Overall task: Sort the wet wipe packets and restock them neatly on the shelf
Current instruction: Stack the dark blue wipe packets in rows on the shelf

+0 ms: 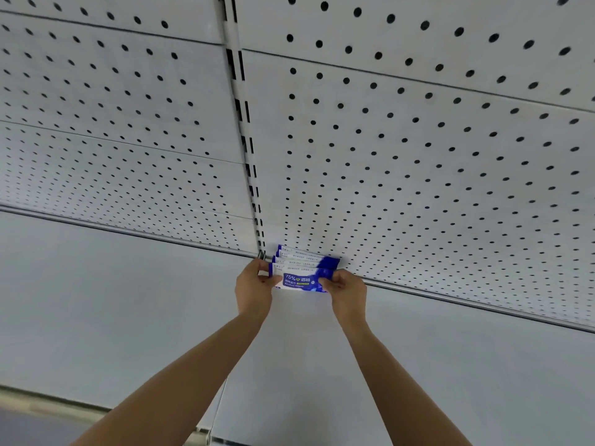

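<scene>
Several blue-and-white plastic wet wipe packets [302, 268] are lining up; left hand [254, 284] and right hand [347, 289] are pinching the front packet's ends, and uneven pressure could be skewing the row on the white metal shelf [128, 300].

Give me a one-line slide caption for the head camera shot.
Both hands, left and right, hold a row of wipe packets at the shelf back, against the pegboard.

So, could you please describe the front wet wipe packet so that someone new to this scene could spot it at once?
Follow the slotted upright between the pegboard panels down to the shelf, where a short row of blue-and-white packets stands. The front packet is pinched at its ends by the left hand and right hand. It alone shows its "75%" face.
</scene>
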A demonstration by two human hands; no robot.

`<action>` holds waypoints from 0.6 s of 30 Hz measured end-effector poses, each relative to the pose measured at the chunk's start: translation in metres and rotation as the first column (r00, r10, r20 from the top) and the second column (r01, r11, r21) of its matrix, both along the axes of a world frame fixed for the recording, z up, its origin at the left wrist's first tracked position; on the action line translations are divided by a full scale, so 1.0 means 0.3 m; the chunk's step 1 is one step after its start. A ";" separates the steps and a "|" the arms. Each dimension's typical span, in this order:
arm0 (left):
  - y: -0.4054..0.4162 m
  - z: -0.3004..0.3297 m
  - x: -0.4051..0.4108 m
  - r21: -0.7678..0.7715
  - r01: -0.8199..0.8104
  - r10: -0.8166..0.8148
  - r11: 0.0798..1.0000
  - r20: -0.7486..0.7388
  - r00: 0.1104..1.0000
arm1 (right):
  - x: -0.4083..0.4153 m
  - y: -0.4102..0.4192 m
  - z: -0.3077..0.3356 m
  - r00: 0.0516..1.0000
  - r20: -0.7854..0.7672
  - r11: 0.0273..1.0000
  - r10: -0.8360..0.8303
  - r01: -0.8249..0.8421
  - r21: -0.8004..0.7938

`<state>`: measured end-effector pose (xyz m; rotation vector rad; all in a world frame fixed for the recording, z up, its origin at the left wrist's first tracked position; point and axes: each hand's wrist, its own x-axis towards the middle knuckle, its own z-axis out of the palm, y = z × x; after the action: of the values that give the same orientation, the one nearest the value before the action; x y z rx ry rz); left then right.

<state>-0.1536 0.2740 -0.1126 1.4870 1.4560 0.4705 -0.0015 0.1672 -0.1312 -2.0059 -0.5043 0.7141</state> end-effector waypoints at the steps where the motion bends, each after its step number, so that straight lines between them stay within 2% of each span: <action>1: 0.006 -0.003 0.003 -0.003 0.012 -0.012 1.000 -0.002 1.000 | 0.003 0.002 0.002 1.000 0.008 1.000 0.007 -0.007 -0.006; 7: 0.002 0.011 -0.037 0.003 0.076 -0.076 0.997 0.019 0.997 | 0.012 -0.035 0.042 0.997 0.045 0.998 0.064 -0.063 -0.023; 11: -0.039 0.094 -0.086 0.134 0.121 -0.119 0.984 -0.024 0.993 | 0.032 -0.125 0.100 0.990 0.116 0.996 0.085 -0.085 -0.002; 15: -0.110 0.209 -0.114 0.302 0.286 -0.288 0.909 -0.038 0.957 | 0.071 -0.201 0.234 0.940 0.248 0.963 0.234 -0.259 0.074; 18: -0.180 0.297 -0.119 0.382 0.371 -0.385 0.846 -0.043 0.922 | 0.087 -0.260 0.355 0.864 0.348 0.904 0.364 -0.418 0.093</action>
<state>-0.1892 0.2201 -0.0234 2.0173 1.0347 0.5527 0.0245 0.0892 -0.0248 -1.8860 -1.1587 0.5576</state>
